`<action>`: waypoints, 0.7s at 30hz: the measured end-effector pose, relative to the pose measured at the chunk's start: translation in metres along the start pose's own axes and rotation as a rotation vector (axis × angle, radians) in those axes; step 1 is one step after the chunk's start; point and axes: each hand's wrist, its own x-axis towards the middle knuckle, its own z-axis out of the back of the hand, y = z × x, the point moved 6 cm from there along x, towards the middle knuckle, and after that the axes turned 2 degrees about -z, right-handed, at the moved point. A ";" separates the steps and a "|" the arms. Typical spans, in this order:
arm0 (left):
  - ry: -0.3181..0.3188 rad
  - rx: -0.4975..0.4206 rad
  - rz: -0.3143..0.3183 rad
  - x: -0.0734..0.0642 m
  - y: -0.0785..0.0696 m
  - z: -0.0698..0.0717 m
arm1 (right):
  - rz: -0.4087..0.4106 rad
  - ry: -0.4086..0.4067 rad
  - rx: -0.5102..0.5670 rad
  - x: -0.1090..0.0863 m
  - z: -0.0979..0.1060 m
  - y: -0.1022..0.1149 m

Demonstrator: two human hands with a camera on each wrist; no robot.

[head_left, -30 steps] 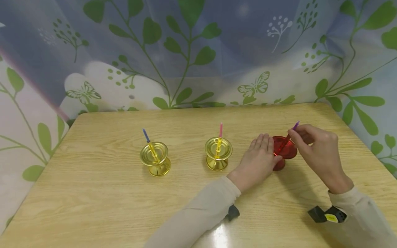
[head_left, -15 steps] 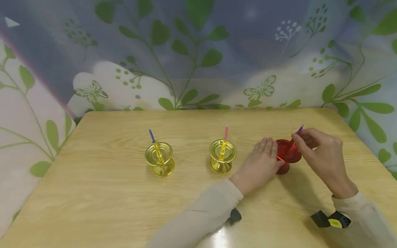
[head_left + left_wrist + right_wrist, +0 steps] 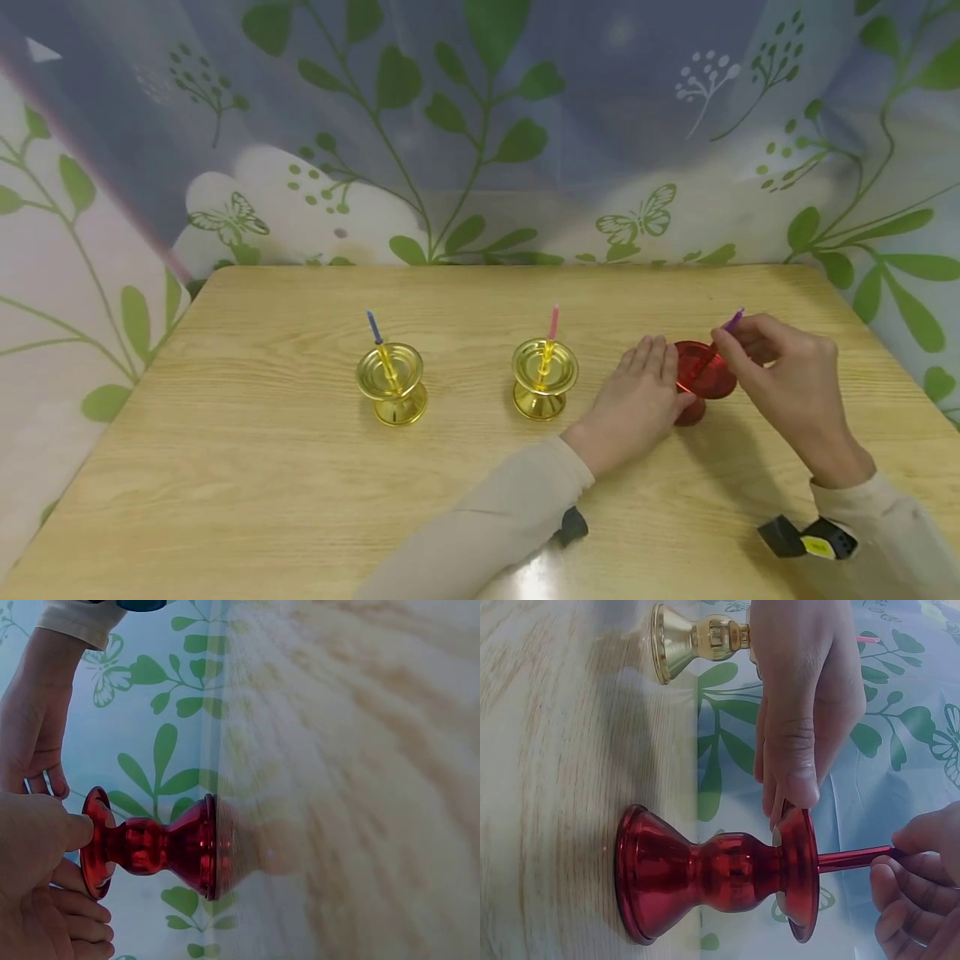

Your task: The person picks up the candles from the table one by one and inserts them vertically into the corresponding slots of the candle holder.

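At the right of the head view, my left hand (image 3: 632,408) holds the dish rim of a red metallic candle holder (image 3: 712,382), thumb on the near side. The left wrist view shows the thumb pressed at the dish edge, with the other fingers beyond it. My right hand (image 3: 797,387) pinches a thin purple candle (image 3: 736,318) between thumb and fingers. This candle tilts to the right, its lower end in the red tube (image 3: 851,859) rising from the dish. Upright on its flared base (image 3: 649,877), the holder stands on the table.
Left of my hands stands a gold candle holder (image 3: 539,402) with a pink candle (image 3: 554,322). Farther left, another gold holder (image 3: 401,405) carries a blue candle (image 3: 374,327), slightly tilted. A leaf-patterned cloth (image 3: 450,125) hangs behind the wooden table (image 3: 262,483).
The head view has shifted, so everything sits farther right and slightly lower in it. Both hands keep their hold on the red holder and the purple candle.
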 end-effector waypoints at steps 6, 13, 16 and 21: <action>0.004 -0.018 0.012 0.000 -0.001 -0.001 | 0.005 0.007 -0.004 -0.001 0.000 0.001; 0.017 -0.045 0.015 0.001 -0.002 -0.003 | 0.004 0.017 -0.016 -0.001 0.000 0.001; 0.012 -0.047 0.019 0.002 -0.002 -0.002 | 0.002 0.015 -0.020 0.000 0.000 0.001; 0.006 -0.038 0.019 0.001 -0.001 -0.001 | 0.004 0.014 -0.021 0.001 -0.001 0.000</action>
